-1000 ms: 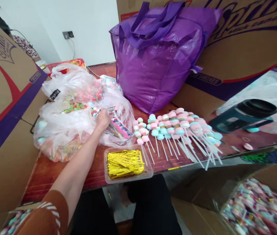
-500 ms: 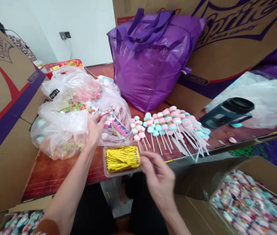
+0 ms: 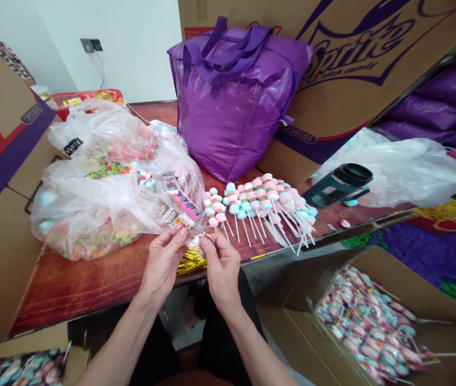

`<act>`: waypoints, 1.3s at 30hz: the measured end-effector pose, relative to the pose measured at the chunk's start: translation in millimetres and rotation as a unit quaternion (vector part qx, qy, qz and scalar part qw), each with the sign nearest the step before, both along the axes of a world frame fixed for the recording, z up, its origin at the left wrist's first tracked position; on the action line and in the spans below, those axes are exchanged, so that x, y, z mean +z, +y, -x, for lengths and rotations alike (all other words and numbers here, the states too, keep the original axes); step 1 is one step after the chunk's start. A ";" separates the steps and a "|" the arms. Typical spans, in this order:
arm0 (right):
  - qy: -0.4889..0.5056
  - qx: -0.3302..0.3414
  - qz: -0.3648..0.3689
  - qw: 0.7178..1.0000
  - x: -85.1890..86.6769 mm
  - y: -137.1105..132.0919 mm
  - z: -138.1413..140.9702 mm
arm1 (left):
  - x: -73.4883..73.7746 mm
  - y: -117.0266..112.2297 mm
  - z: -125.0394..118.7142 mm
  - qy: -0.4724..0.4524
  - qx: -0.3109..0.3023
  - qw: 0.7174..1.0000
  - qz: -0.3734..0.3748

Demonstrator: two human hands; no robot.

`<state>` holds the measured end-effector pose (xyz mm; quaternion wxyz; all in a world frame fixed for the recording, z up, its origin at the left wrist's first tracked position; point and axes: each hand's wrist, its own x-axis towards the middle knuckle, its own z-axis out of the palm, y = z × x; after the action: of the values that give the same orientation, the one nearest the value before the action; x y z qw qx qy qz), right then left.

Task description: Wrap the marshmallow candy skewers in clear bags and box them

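Note:
My left hand (image 3: 166,261) and my right hand (image 3: 223,268) meet over the table's front edge, fingers pinched on a small clear candy wrapper (image 3: 191,239) with coloured print. Directly under it lie gold twist ties (image 3: 191,262), their tray mostly hidden by my hands. Beyond my fingers, a pile of printed plastic wrappers (image 3: 188,205) rests on the clear bags. Just to the right are rows of pink, white and blue marshmallow sticks (image 3: 260,199), white stems pointing toward me.
Clear bags of gummy candy (image 3: 91,198) fill the table's left side. A purple bag (image 3: 232,107) stands behind, beside a large carton (image 3: 348,69). A dark teal bottle (image 3: 338,185) leans at right. Below right, an open box (image 3: 292,327) holds wrapped candy sticks (image 3: 373,327).
My left hand has drawn back from the wrapper pile with a wrapper. My right hand has moved left to meet it, and both now grip it. The view has shifted slightly right.

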<state>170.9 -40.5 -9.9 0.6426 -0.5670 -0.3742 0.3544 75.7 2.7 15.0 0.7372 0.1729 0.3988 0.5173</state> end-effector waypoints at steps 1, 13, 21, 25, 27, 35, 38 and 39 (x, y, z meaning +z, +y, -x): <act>-0.021 -0.007 0.001 1.000 1.1 -1.1 -1.1 | -0.9 -1.1 -2.4 0.009 0.009 1.000 -0.010; -0.127 0.010 0.013 0.992 -1.7 -3.1 -39.8 | 1.3 3.5 -6.6 0.028 0.052 0.998 -0.017; -0.192 -0.096 0.071 0.974 -9.7 21.3 -67.7 | -5.7 9.6 -20.0 0.041 0.123 0.990 -0.064; -0.415 -0.177 0.150 0.880 -21.2 41.8 -95.3 | -7.4 20.0 -11.8 0.025 0.122 0.990 -0.060; -0.474 -0.166 0.215 0.837 -25.9 50.3 -101.7 | -9.8 24.2 -8.1 0.012 0.125 0.991 -0.049; -0.366 -0.210 0.105 0.901 -30.2 37.4 -100.3 | -17.7 33.0 -2.5 -0.023 0.146 0.989 0.015; -0.232 -0.189 0.046 0.953 -26.7 7.8 -93.7 | -17.5 35.8 -1.1 -0.035 0.153 0.987 0.033; -0.200 -0.173 0.041 0.963 -24.3 -3.3 -90.3 | -17.5 36.6 -0.8 -0.036 0.155 0.987 0.036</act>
<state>261.2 -43.7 -34.2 0.5821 -0.7086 -0.3764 0.1317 76.6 39.3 -2.4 0.6678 0.0636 0.4121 0.6166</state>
